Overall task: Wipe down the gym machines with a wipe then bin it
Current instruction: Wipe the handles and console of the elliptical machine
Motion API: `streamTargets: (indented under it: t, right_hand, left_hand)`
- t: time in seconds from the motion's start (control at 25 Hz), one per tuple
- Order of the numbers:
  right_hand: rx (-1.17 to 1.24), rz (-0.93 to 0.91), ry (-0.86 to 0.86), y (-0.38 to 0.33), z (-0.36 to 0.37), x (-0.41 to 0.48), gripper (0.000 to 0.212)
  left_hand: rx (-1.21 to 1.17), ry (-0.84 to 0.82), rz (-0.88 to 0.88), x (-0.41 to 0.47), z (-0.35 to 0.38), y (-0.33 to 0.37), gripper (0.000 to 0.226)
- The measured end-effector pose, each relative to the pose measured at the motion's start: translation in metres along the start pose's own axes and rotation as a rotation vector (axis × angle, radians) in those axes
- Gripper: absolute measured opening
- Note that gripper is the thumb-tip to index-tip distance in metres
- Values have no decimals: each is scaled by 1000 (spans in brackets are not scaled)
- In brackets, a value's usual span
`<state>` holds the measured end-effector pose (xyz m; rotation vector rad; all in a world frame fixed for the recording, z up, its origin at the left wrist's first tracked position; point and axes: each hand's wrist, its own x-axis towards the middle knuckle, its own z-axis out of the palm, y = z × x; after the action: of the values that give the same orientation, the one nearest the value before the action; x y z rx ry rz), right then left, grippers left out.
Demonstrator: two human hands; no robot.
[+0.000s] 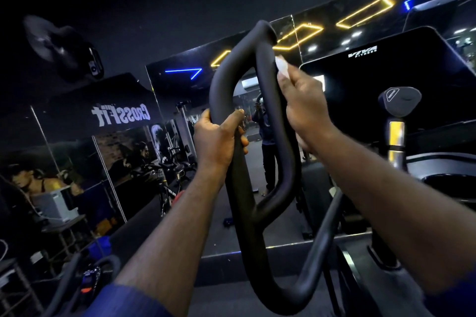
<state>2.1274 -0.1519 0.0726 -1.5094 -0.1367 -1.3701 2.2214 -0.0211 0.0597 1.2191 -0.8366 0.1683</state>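
A black looped machine handle [242, 203] rises in front of me at the centre of the head view. My left hand [219, 139] grips the loop's left bar about halfway up. My right hand [304, 108] holds a white wipe [282, 67] pressed against the loop's right bar near its top. Part of the wipe is hidden under my fingers.
The machine's dark console [386, 77] stands at the right with a second padded handle [398, 100] beside it. A wall mirror [180, 90] behind reflects exercise bikes and ceiling lights. A small table with a white box [55, 203] sits at the lower left.
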Motion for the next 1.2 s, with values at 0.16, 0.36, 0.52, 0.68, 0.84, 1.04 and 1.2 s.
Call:
streamTargets:
  t: [0.16,0.36,0.52,0.68,0.84,1.04,1.2]
  right_hand:
    - [-450,-342,5,22,-18,-28,49]
    - [-699,-591,-304,10,-29,8,58]
    - [-818,-736,-408,25,-49,-49,48]
    - [-966,-743,-450,45,-51,-110,47]
    - [-928,-634,-227,68,-19,-190,48]
    - [-765,-386,-121,79,41,-266,53]
    - [-661,-395,-8,47,37,-245,57]
  left_hand:
    - [-7,-5,1,1,-1,0,26]
    - [-8,-36,0,0,-4,0,27]
    - [-24,-27,-18,-4,-3,-4,30]
    - [-25,-5,-5,-34,-6,-22,38]
    - [-12,-13,33,-62,-14,-48,36]
    - [-66,-153,6,-73,-26,-55,34]
    - [-157,-414,-169,-68,-46,-46,21]
